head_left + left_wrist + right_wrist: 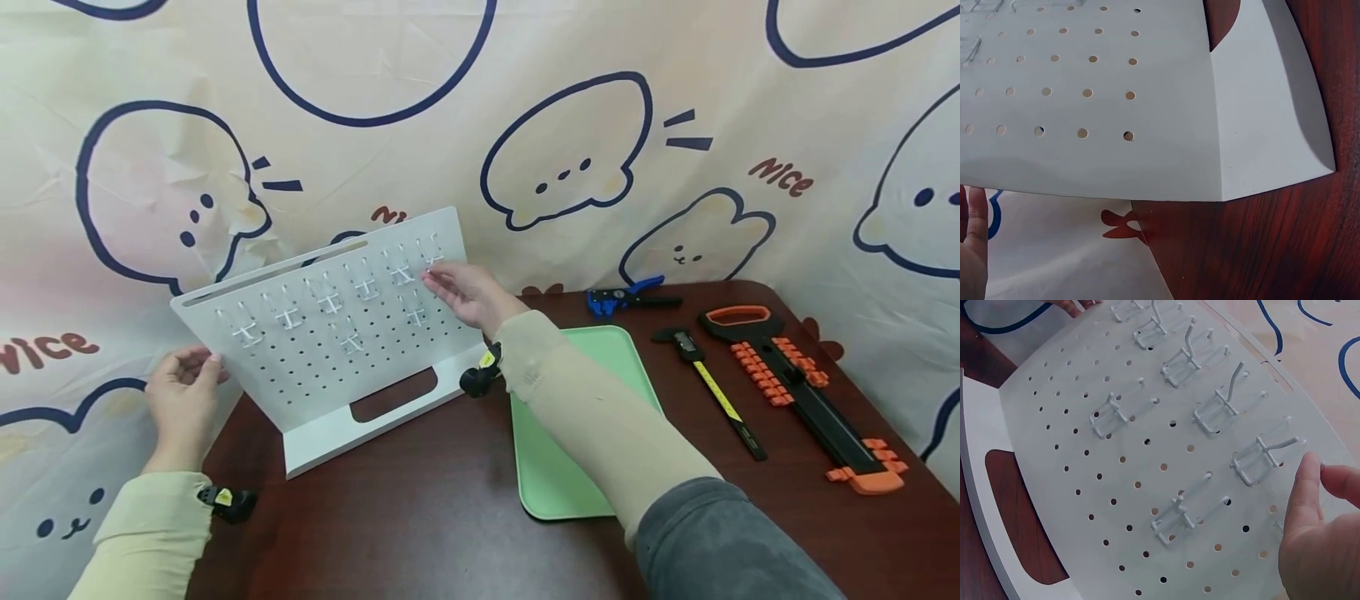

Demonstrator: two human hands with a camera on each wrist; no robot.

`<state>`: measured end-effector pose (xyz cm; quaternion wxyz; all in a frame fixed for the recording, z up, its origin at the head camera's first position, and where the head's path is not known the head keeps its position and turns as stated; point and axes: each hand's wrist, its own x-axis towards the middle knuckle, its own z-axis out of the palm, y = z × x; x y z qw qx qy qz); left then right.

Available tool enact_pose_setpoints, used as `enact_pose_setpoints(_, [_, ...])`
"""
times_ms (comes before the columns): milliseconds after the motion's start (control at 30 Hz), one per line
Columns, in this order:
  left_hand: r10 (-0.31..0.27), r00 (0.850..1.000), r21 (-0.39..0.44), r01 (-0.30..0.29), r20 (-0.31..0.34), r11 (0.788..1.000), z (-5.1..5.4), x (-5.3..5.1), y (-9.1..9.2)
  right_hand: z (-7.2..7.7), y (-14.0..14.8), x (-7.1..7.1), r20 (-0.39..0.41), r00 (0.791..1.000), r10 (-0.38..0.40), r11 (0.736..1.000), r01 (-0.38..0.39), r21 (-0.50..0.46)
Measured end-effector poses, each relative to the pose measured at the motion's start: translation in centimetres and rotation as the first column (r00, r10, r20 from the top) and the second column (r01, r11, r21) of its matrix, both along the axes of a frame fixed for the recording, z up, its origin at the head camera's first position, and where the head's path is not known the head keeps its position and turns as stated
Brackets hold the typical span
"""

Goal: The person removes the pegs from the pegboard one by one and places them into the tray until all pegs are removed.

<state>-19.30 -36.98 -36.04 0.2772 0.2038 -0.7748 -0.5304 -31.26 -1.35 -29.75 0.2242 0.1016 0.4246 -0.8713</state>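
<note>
A white pegboard (322,367) with a bent foot stands on the brown table. Several wire hooks (1216,412) sit in its holes, most of them in a row near the top and two lower down. My left hand (182,404) holds the board's left edge; in the left wrist view only some of its fingers (979,215) show, at that edge. Near the board's upper right corner, my right hand (476,296) pinches the last hook of the top row, with thumb and finger close together. That hook is mostly hidden behind the hand in the right wrist view.
A green tray (555,467) lies under my right forearm. Farther right are a blue-and-black wire stripper (622,296), a digital caliper (712,387) and a black-and-orange tool (813,417). Behind the table hangs a printed cloth (420,167).
</note>
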Motion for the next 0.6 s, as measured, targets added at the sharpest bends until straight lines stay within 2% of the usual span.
enact_pose_setpoints(233, [-0.015, 1.0, 0.016, 0.015, -0.001, 1.0, -0.2, -0.1, 0.0, -0.6, 2.0, 0.1, -0.096, 0.995, 0.035, 0.999, -0.032, 0.03])
enact_pose_setpoints(367, [-0.029, 0.999, 0.032, 0.03, -0.034, 0.999, -0.2, -0.2, 0.1, -1.3, 4.4, -0.1, -0.158, 0.986, 0.047, 0.989, -0.024, 0.144])
enact_pose_setpoints(500, [-0.032, 0.998, 0.074, 0.035, -0.052, 0.997, -0.1, -0.2, 0.0, -2.3, 7.5, -0.7, -0.187, 0.981, 0.059, 0.953, 0.0, 0.302])
enact_pose_setpoints(600, [-0.024, 0.999, 0.051, 0.026, -0.029, 0.998, -0.2, -0.2, 0.0, -3.4, 9.9, -1.0, -0.194, 0.978, 0.077, 0.914, 0.009, 0.406])
